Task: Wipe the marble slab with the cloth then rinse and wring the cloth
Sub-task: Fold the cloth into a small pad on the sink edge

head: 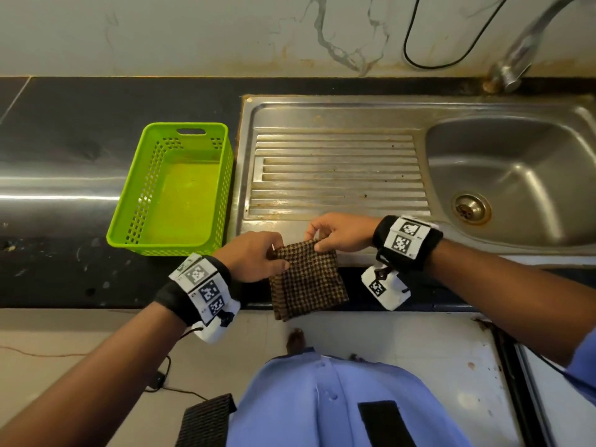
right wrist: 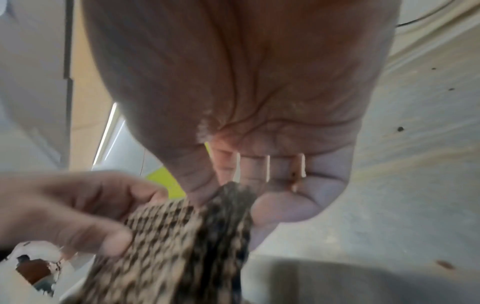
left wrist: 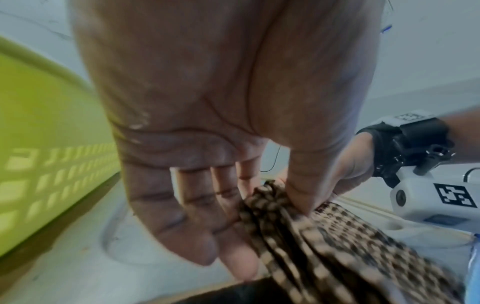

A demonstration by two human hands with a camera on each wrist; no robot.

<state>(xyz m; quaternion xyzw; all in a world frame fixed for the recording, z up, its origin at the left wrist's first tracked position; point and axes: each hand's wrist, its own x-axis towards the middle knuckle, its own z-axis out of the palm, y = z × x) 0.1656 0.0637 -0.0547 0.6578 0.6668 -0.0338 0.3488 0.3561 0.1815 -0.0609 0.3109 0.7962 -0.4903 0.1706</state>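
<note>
A folded brown-and-tan checked cloth [head: 308, 280] hangs over the front edge of the black marble slab [head: 64, 266], held up by both hands. My left hand [head: 258, 258] pinches its upper left corner between thumb and fingers; the left wrist view shows the cloth [left wrist: 324, 236] bunched in folds under the thumb. At the upper right corner my right hand [head: 335, 232] pinches the cloth [right wrist: 182, 236] in the same way. Both hands hover just in front of the steel drainboard [head: 335, 175].
A green perforated plastic basket [head: 174, 191] stands on the slab left of the drainboard. The sink basin [head: 516, 175] with its drain lies at the right, with a tap [head: 522, 50] and a black cable [head: 451, 43] on the wall behind it. A dark mat [head: 206, 421] lies on the floor.
</note>
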